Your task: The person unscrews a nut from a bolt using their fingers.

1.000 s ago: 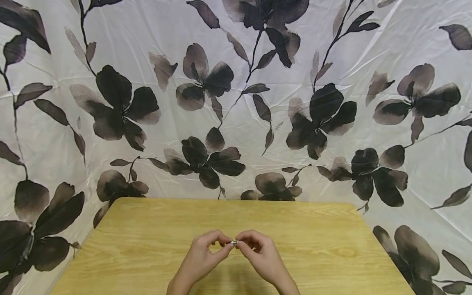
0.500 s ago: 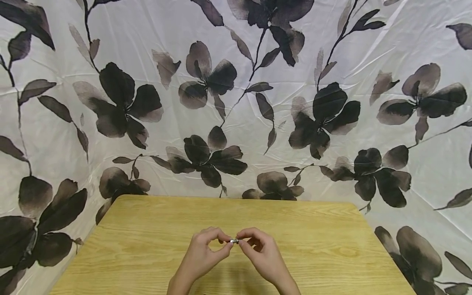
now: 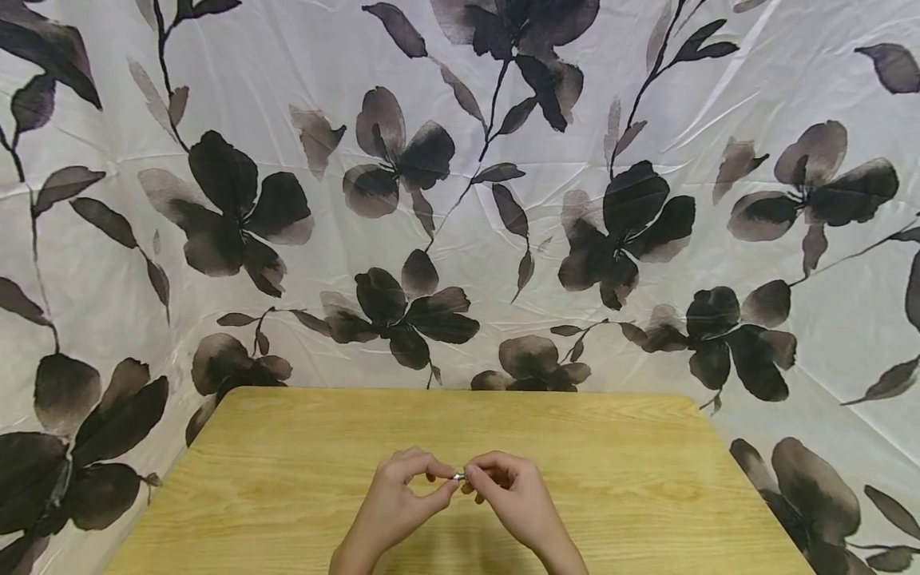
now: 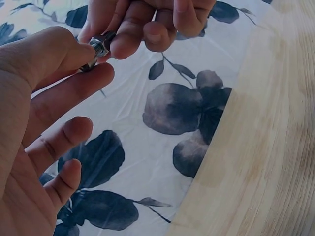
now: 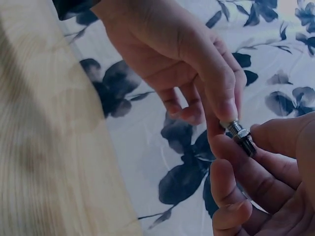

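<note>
A small silver metal bolt with a threaded shank lies between the fingertips of both hands, above the table. My left hand pinches one end with thumb and index finger. Its other fingers are spread apart in the left wrist view. The right hand pinches the opposite side with its thumb at a hex nut on the shank. Beyond this nut a dark threaded end sticks out. Left fingertips cover the bolt's other end in the right wrist view.
Underneath the hands is a wooden table with rounded far corners. A white cloth printed with dark flowers hangs behind it and along its sides.
Both hands stay together at the bolt. The right thumb and fingers have shifted against the nut, the thumb now lying further forward over the index finger. The head view has swayed slightly.
</note>
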`<state>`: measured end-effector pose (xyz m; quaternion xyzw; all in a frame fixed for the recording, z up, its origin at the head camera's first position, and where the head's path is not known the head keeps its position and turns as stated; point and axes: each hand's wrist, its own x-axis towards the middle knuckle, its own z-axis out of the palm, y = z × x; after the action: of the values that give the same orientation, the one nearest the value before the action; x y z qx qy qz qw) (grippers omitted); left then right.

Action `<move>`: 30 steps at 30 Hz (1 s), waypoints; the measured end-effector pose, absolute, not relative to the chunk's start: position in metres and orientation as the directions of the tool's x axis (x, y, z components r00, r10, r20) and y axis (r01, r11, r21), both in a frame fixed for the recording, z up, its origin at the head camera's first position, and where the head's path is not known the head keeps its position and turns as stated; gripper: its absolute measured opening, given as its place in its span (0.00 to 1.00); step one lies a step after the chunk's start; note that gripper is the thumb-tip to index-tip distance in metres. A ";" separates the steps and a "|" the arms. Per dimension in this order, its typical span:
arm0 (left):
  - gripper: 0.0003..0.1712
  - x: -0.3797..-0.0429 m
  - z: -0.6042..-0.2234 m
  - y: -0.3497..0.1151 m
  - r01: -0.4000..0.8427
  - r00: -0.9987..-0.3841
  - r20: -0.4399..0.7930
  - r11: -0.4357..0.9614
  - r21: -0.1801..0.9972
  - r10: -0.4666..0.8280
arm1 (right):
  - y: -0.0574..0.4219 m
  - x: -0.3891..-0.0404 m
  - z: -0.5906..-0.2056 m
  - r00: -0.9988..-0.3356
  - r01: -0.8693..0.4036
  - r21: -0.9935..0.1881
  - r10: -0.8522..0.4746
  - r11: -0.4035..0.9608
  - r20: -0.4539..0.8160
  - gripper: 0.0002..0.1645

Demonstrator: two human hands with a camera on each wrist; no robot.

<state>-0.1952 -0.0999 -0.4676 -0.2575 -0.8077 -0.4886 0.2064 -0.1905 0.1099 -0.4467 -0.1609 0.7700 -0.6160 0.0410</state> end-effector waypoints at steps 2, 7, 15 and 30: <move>0.12 -0.194 -0.467 -0.100 0.615 -0.784 0.582 0.397 0.682 0.215 | 0.110 -0.190 -0.447 -0.944 -0.204 -0.960 -0.299 0.191 0.141 0.16; 0.10 -0.194 -0.466 -0.101 0.605 -0.792 0.572 0.395 0.691 0.213 | 0.110 -0.190 -0.448 -0.946 -0.203 -0.959 -0.293 0.200 0.139 0.13; 0.12 -0.196 -0.466 -0.101 0.603 -0.796 0.568 0.353 0.716 0.207 | 0.112 -0.190 -0.445 -0.944 -0.213 -0.955 -0.297 0.205 0.146 0.14; 0.17 -0.196 -0.468 -0.102 0.630 -0.769 0.610 0.380 0.677 0.188 | 0.110 -0.190 -0.447 -0.940 -0.243 -0.945 -0.295 0.219 0.173 0.11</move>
<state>-0.1959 -0.1017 -0.4675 -0.2558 -0.8001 -0.4945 0.2233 -0.1898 0.1099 -0.4470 -0.1724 0.7803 -0.6008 0.0218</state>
